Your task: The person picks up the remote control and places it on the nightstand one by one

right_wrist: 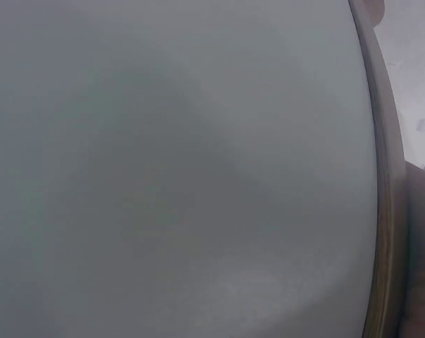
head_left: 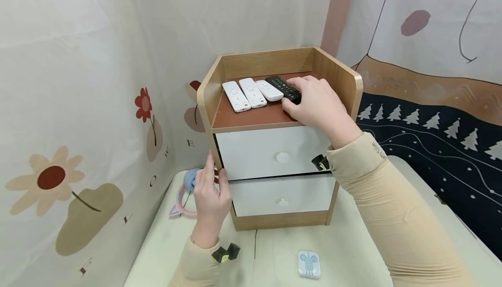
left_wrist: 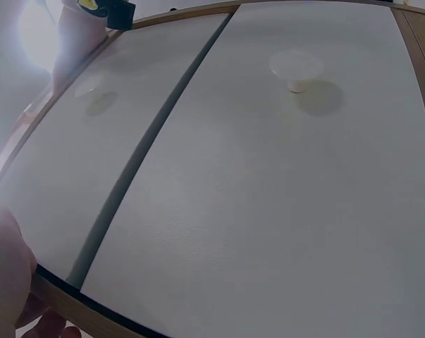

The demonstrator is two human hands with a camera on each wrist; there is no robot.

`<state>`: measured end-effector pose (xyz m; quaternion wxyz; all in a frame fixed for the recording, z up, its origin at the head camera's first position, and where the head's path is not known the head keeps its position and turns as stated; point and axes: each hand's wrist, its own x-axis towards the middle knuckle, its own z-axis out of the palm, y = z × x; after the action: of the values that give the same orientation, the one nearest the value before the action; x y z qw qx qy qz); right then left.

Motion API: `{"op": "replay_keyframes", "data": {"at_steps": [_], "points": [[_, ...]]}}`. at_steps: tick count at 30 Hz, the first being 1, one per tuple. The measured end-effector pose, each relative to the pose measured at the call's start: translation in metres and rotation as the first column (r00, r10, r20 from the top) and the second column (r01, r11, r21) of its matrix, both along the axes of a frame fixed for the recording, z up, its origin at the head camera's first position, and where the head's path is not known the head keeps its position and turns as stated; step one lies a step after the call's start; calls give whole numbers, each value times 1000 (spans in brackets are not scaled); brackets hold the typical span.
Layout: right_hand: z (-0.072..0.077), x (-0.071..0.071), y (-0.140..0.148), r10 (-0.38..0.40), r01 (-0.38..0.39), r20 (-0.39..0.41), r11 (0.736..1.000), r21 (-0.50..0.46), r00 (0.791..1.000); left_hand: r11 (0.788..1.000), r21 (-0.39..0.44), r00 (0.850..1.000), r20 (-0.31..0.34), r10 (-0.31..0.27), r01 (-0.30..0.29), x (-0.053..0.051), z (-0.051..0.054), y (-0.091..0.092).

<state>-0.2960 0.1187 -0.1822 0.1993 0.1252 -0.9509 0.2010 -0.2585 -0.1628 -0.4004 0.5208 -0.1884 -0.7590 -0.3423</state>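
Observation:
On the brown top shelf of a small wooden drawer cabinet (head_left: 280, 221), my right hand (head_left: 319, 104) pinches a black remote control (head_left: 279, 84) between thumb and fingers. The remote lies slanted, its near end by the thumb. Left of it, three white remotes (head_left: 236, 97) lie side by side. My left hand (head_left: 211, 195) rests against the cabinet's left side with its fingers extended. In the left wrist view, part of that hand (left_wrist: 6, 271) shows at the cabinet's edge, beside the white drawer fronts (left_wrist: 268, 197). The right wrist view shows mostly a blurred white drawer front (right_wrist: 184, 169).
Raised wooden walls (head_left: 270, 62) border the shelf at the back and sides. A boxed pair of earphones (head_left: 309, 264) lies in front of the cabinet. Left of it is a pink and blue ring-shaped item (head_left: 190, 181). Printed fabric (head_left: 98, 82) hangs behind.

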Motion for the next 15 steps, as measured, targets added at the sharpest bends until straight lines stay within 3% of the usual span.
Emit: {"op": "replay_keyframes", "data": {"at_steps": [3,5,6,8,11,12,15], "points": [[-8,5,0,35,-49,-186,996,-71,982,1000,-16,1000,-16,8,-8,2,3,-4],[-18,10,2,85,-133,-354,984,-116,931,1000,-23,999,-42,20,-20,5,5,-7],[-24,13,3,116,-190,-443,974,-126,889,999,-19,998,-61,27,-28,6,6,-9],[-39,19,5,182,-322,-603,938,-131,777,999,1,993,-109,41,-41,9,10,-13],[-63,31,8,284,-500,-750,863,-72,597,1000,18,979,-205,14,-10,12,20,-19],[-71,35,9,318,-541,-774,840,-37,547,1000,-7,970,-243,-15,14,13,26,-21],[-95,49,13,460,-615,-773,780,116,438,979,-187,942,-307,-133,77,15,43,-23]]}}
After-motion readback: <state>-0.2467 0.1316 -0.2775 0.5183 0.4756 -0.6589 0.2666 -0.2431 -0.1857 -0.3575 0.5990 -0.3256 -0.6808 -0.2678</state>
